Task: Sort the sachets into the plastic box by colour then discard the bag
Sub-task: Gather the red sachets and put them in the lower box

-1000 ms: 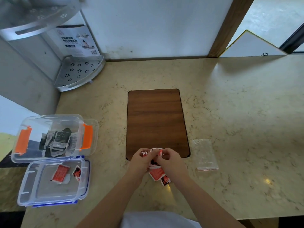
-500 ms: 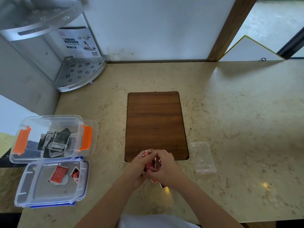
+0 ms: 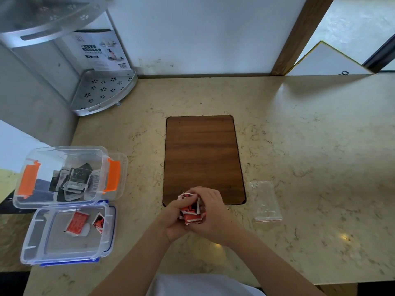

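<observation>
A: Item one, lower centre of the frame?
B: Left hand (image 3: 174, 220) and right hand (image 3: 213, 212), pressed together just below the near edge of the brown wooden board (image 3: 203, 159). Fingers of both curled in close around a bunch of red sachets (image 3: 190, 211); white edges and red faces show between them (count not legible).

A: Item two, lower left?
B: Shallow clear box with blue clips (image 3: 68, 233), open. Contents: one red sachet lying flat (image 3: 77, 222) and a second red one tilted on edge (image 3: 99, 222), just beside the first.

A: Item three, directly above it in the frame?
B: Taller clear box with orange clips (image 3: 64, 176), touching the blue-clipped one. Contents: a loose heap of black and grey sachets (image 3: 73, 182), overlapping.

A: Item four, right of the board?
B: Clear plastic bag (image 3: 265, 201), lying flat on the beige stone counter (image 3: 310, 146), its red seal strip at the near end. Apart from both hands; looks empty, though the plastic is glossy.

A: Anything in the upper left?
B: Grey perforated corner shelf (image 3: 102, 91) on the counter against the wall, a printed card (image 3: 100, 50) standing behind it. A second shelf above it, blurred.

A: Bottom edge?
B: Both bare forearms, and a strip of white clothing (image 3: 203, 285).
</observation>
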